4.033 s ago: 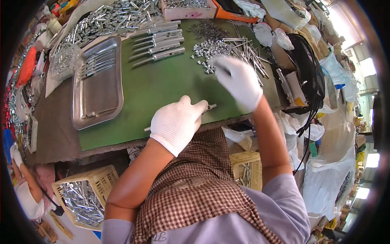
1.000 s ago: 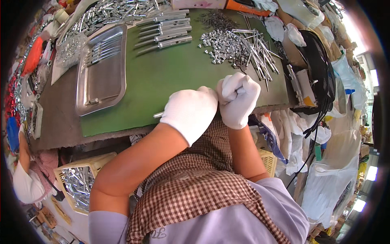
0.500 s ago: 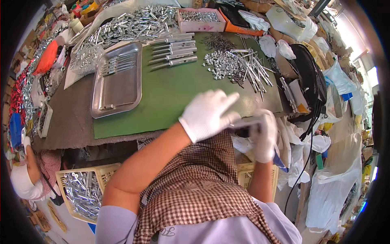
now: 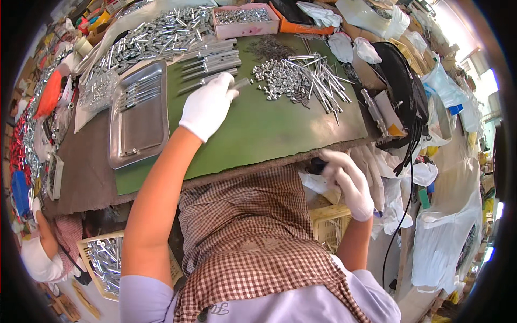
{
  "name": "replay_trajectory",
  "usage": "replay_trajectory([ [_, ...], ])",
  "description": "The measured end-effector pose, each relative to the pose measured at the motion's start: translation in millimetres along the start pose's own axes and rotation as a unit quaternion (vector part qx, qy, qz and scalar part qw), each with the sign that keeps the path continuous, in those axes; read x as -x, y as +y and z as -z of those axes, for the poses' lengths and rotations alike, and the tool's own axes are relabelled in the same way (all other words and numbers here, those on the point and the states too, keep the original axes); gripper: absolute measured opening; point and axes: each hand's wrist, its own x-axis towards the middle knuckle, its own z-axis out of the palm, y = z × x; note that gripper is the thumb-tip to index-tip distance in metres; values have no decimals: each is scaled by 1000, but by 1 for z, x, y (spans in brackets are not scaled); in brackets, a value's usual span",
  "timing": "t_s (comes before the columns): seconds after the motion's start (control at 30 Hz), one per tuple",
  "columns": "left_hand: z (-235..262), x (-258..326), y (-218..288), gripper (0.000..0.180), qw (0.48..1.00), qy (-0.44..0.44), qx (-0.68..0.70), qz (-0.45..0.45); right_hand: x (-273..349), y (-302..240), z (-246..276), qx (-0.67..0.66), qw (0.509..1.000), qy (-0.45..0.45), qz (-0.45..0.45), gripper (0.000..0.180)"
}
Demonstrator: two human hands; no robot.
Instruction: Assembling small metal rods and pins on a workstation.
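Observation:
My left hand [image 4: 209, 106], in a white glove, is closed around the nearest metal rod assembly [image 4: 243, 84] in a row on the green mat. The blurred cylinder end sticks out on the right of the fingers, and a thin tip shows on the left. Several similar rod assemblies [image 4: 211, 67] lie just beyond it. My right hand [image 4: 351, 187], also gloved, hovers by the table's front edge. Its fingers are bent and apart, with nothing visible between them. A dark object [image 4: 316, 165] shows beside its fingertips; whether they touch is unclear.
A metal tray [image 4: 141, 134] with several thin rods stands left on the green mat [image 4: 247, 134]. Small silver parts [image 4: 283, 75] and long pins [image 4: 323, 89] lie right. Behind are a heap of metal tubes [image 4: 156, 32] and a pink box [image 4: 245, 29]. Crates flank my apron below.
My left hand has moved forward and left from near my right hand to the row of rod assemblies. The right hand has separated from it and stays near the edge. The view has shifted slightly.

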Motion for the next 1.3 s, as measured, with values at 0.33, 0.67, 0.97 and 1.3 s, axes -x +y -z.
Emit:
replay_trajectory([
  [0.33,43,73,60,30,982,-19,18,-187,-75,-31,-71,-217,968,-37,-116,36],
  [0.67,28,86,53,37,986,-61,110,-107,-77,-18,-72,-34,994,-9,-104,23],
  [0.97,18,82,60,32,990,-14,106,-91,-80,-12,-73,3,1000,17,16,9],
  [1.3,17,79,64,23,992,-28,107,-62,-79,-16,-69,-12,1000,3,-16,13],
])
